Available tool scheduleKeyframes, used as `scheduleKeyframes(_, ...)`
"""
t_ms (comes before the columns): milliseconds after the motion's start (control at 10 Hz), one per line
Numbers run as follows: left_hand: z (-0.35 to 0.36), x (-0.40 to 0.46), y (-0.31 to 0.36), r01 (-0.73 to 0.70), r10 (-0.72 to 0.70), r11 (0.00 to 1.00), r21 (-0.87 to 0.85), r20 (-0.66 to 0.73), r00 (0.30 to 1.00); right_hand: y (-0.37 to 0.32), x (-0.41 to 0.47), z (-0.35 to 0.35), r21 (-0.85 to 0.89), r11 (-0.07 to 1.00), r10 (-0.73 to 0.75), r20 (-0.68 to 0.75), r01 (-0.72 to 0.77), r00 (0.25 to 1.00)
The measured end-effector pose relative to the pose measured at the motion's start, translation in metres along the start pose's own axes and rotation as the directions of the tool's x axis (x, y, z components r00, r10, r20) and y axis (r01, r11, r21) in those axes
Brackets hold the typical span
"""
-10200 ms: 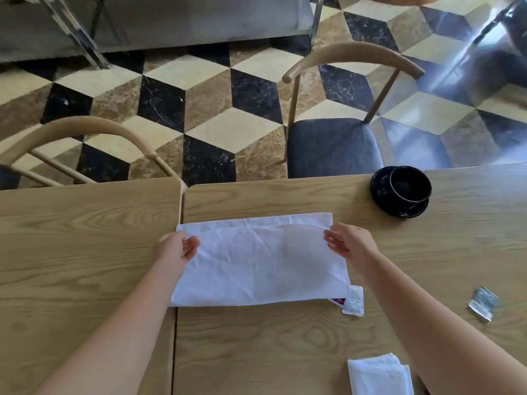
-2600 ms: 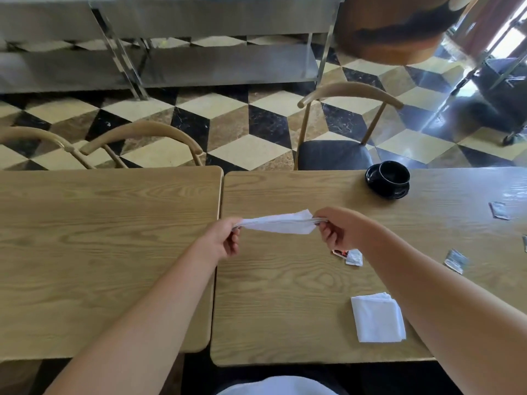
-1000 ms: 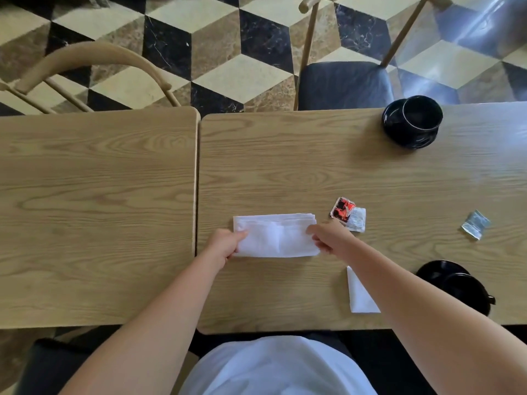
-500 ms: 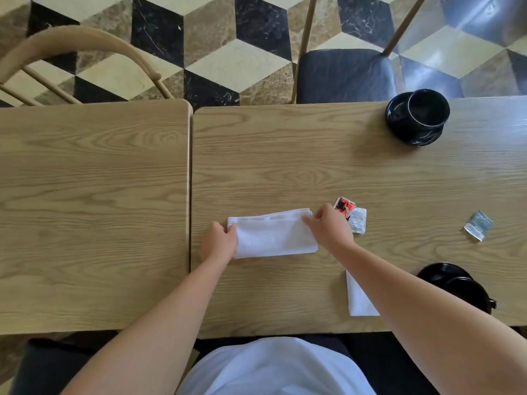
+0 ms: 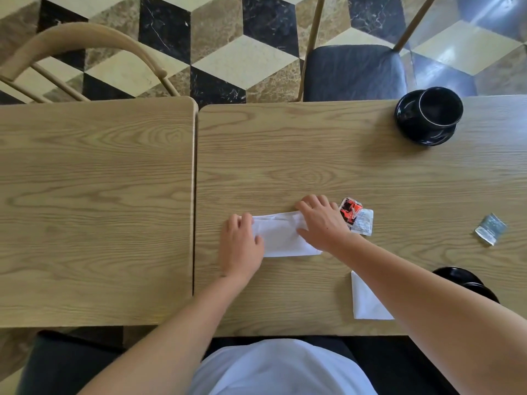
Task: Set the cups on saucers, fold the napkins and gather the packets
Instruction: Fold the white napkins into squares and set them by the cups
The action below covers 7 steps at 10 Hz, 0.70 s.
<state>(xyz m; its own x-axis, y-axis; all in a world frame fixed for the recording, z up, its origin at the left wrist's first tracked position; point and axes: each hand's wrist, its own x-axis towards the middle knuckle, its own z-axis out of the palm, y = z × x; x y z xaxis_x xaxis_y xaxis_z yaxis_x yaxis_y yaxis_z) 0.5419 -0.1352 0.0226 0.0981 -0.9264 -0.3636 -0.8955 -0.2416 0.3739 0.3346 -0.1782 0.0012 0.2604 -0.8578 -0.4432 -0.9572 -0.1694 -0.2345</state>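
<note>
I see the folded napkin point(image 5: 282, 235) near the table's point(image 5: 313, 155) near edge, my left hand point(image 5: 241, 246) and right hand point(image 5: 320, 220) pressing flat, fingers extended, on its ends.

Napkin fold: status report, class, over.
Left hand and right hand flat, pressing folded napkin on table. Packets beside right hand, not gathered. Nothing blocking.

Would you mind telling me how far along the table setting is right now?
Done: the far cup sits on its saucer, and one folded napkin lies near the table edge. In hand: the left hand and right hand press flat on a second napkin, mid-fold. Left: the red packet, white packet and grey packet lie ungathered. The near cup is mostly hidden.
</note>
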Motion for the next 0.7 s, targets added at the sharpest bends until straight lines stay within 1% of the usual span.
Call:
scheduleKeyframes(100, 0.011, -0.024, 0.033, 0.799, -0.526, 0.296, -0.524, 0.609, 0.594, -0.005, 0.004, -0.005, 0.037, 0.999, 0.002, -0.014, -0.001, 1.000)
scheduleKeyframes(200, 0.029, -0.037, 0.049, 0.879, -0.202, -0.317, -0.356, 0.931, 0.304, -0.011, 0.010, -0.008, 0.016, 1.000, 0.012, 0.044, -0.012, 0.999)
scheduleKeyframes(300, 0.040, -0.035, 0.058, 0.782, -0.235, -0.411, -0.468, 0.883, 0.405, -0.014, 0.016, -0.012, 0.009, 0.996, 0.083, 0.141, -0.085, 0.986)
scheduleKeyframes(400, 0.037, -0.032, 0.062, 0.771, -0.253, -0.426, -0.473, 0.881, 0.400, -0.018, 0.020, -0.024, 0.031, 0.982, 0.173, 0.228, -0.185, 0.958)
scheduleKeyframes(500, 0.029, -0.033, 0.065, 0.753, -0.249, -0.440, -0.490, 0.872, 0.421, -0.027, 0.021, -0.042, 0.005, 0.974, 0.211, 0.366, -0.229, 0.906)
scheduleKeyframes(600, 0.018, -0.033, 0.063, 0.699, -0.257, -0.404, -0.590, 0.807, 0.532, -0.037, 0.017, -0.060, 0.015, 0.969, 0.206, 0.493, -0.245, 0.845)
scheduleKeyframes(700, 0.004, -0.029, 0.053, 0.620, -0.194, -0.362, -0.696, 0.707, 0.680, -0.036, 0.008, -0.075, 0.276, 0.874, 0.199, 0.546, -0.400, 0.813)
